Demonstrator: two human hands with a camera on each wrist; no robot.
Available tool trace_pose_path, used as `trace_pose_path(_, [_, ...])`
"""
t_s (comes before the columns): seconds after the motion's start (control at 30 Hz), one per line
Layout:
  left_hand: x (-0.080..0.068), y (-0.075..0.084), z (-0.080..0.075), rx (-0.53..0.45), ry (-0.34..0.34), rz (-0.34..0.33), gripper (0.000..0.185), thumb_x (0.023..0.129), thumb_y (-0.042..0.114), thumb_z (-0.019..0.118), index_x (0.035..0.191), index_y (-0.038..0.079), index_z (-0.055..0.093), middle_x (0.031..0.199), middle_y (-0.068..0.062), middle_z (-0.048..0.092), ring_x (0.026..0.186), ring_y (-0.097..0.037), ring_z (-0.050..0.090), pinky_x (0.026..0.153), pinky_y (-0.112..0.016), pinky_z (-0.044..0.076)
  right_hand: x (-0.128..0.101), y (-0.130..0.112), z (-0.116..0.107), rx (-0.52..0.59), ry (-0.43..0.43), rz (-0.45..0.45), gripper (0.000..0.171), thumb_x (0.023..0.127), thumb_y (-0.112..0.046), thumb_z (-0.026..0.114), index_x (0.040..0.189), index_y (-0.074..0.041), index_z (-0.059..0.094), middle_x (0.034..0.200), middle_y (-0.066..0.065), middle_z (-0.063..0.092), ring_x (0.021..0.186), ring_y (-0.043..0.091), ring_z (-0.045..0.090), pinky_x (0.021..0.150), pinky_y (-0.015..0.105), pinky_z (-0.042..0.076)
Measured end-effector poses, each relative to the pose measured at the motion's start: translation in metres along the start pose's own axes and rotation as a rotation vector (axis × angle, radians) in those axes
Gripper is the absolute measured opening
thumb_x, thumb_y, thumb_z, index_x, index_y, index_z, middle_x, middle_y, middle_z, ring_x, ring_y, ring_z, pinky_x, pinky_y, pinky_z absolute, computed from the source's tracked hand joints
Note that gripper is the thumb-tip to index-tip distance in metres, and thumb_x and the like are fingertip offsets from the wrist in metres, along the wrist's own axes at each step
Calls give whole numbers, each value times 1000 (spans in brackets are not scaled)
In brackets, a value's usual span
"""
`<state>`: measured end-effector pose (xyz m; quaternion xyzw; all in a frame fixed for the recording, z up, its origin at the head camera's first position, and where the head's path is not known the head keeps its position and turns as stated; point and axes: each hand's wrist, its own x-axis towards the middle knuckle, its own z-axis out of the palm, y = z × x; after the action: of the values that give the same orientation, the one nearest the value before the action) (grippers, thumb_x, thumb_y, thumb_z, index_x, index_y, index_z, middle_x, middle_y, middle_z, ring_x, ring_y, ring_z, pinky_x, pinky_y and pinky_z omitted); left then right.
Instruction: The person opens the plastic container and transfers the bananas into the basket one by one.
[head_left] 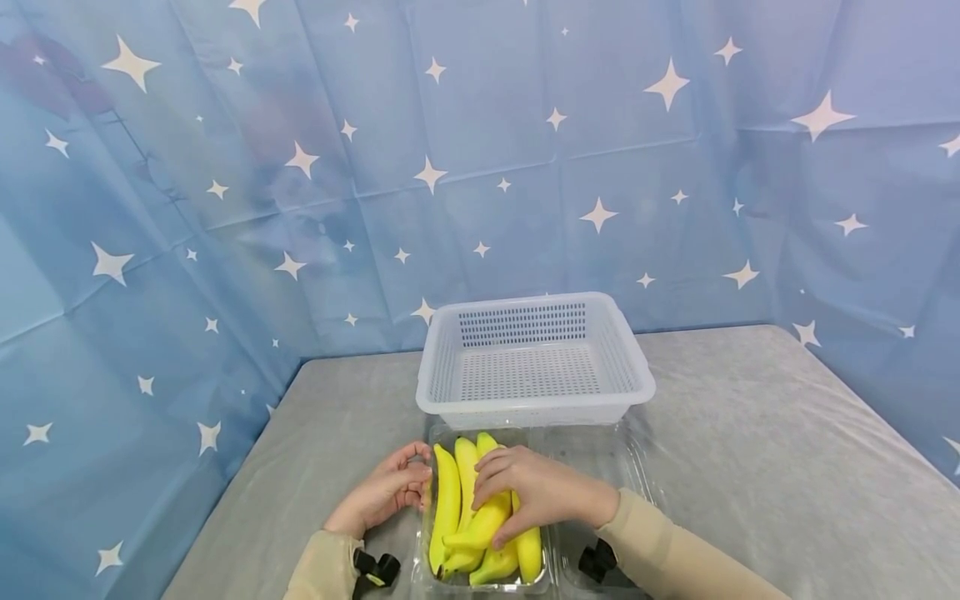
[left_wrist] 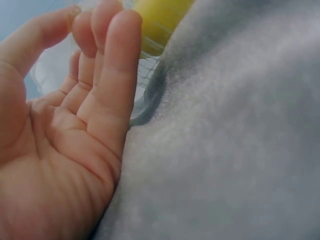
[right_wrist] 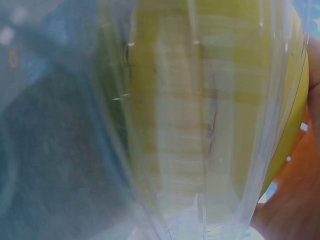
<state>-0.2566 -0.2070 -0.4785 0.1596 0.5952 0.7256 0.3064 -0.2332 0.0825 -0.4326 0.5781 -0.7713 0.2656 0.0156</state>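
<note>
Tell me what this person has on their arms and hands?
Both hands are bare: the left hand and right hand wear no gloves or rings that show. Each arm is covered by a beige long sleeve ending at the wrist. A small black device, seemingly a strapped-on camera mount, sits at each wrist.

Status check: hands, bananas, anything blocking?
Right hand grips bananas in clear tray. Left hand open, touching tray's side. White basket directly behind; nothing blocking.
</note>
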Motion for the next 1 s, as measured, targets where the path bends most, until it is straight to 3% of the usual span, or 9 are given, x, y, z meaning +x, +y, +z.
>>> trace_pose_path(0.33, [1, -2, 0, -3, 15, -16, 13, 99, 7, 50, 108, 11, 41, 74, 0, 59, 60, -12, 63, 58, -28, 55, -1, -4, -1, -17, -42, 21, 44, 79, -48, 75, 112, -19, 71, 115, -5, 64, 123, 20, 51, 108, 42, 34])
trace_pose_path(0.63, [1, 0, 0, 12, 15, 10, 15, 98, 8, 52, 107, 9, 41, 74, 0, 58, 60, -13, 63, 57, -28, 55, 1, -3, -2, -64, -51, 34, 43, 80, -52, 73, 111, -21, 71, 114, -9, 63, 123, 18, 51, 107, 41, 36])
trace_pose_path(1.0, [2, 0, -1, 10, 26, -11, 13, 99, 7, 50, 107, 10, 41, 74, -1, 58, 60, -13, 63, 58, -28, 55, 0, -2, -1, -42, -8, -18, 44, 79, -48, 74, 110, -18, 71, 111, -6, 63, 118, 17, 53, 104, 38, 39])
